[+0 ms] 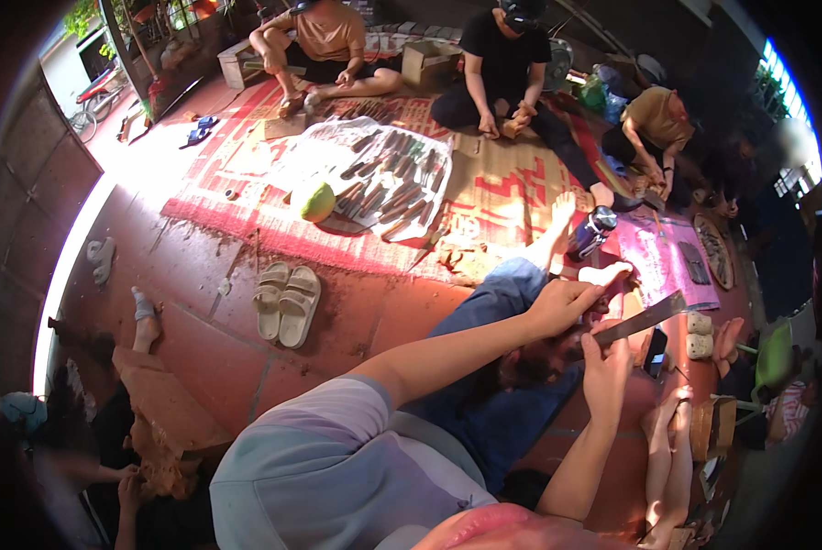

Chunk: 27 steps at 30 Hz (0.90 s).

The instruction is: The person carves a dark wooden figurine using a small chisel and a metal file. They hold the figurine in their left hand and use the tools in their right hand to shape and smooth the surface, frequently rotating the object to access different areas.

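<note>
- Spreading beyond both hands, the red-and-tan mat [273,217] likely cushions those sitting.
- White sheet [312,158], ahead and left of the hands, bears hand tools [403,197] in rows, perhaps for easy picking.
- Flat blade [645,319] points outward, right of the left hand [562,307]; the right hand [607,360] closes its fingers around the near end, probably for control.
- Left hand curls above the jeans [486,298]; I cannot tell whether it grips anything.

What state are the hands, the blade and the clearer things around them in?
Left hand: curled; what it grips is hidden.
Blade: tilted, tip toward the picture's right.
Right hand: closed on the blade.
White sheet: spread out, partly covered.
Green fruit: visible side uncut.
Beige sandals: unworn, side by side.
Dark bottle: looks capped.
</note>
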Each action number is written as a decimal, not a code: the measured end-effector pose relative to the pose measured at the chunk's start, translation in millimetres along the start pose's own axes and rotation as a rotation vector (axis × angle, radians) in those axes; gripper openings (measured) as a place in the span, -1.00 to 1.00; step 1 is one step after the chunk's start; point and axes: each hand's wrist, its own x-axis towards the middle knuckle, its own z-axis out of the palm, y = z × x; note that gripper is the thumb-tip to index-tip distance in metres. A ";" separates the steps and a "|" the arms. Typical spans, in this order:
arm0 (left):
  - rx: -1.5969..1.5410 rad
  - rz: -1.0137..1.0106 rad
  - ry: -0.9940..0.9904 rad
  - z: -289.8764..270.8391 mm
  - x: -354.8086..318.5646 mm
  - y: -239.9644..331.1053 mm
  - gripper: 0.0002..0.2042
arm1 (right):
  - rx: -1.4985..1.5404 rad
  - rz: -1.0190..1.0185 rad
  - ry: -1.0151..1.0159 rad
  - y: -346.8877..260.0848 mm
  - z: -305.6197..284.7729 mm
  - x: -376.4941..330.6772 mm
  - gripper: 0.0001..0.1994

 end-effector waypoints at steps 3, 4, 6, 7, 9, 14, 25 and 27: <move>0.065 0.052 0.085 -7.6 -6.1 5.8 -0.61 | 0.262 0.308 0.050 25.6 -18.4 17.7 -0.84; 0.093 0.062 0.077 -6.0 -7.9 11.6 -0.61 | 0.202 0.324 0.030 18.4 -24.4 4.6 -0.83; -0.041 0.029 0.012 -0.7 -12.1 28.8 -0.58 | 0.096 0.237 0.004 19.2 -28.9 -7.9 -0.82; -0.005 0.024 0.050 -4.5 -17.9 28.5 -0.58 | 0.055 0.159 -0.037 20.6 -22.3 -12.1 -0.82; 0.067 0.087 0.091 -3.9 -12.5 23.0 -0.59 | 0.111 0.211 -0.028 23.5 -19.8 -3.9 -0.83; -0.001 0.062 0.053 -0.8 -4.7 11.8 -0.61 | 0.039 0.093 -0.049 9.7 -12.5 0.4 -0.86; -0.121 0.051 -0.035 -21.3 -37.8 37.1 -0.74 | 0.460 0.316 0.208 39.7 -31.0 -49.0 -0.81; -0.085 0.041 -0.034 -23.2 -41.3 41.9 -0.73 | 0.534 0.323 0.238 44.3 -32.8 -58.5 -0.80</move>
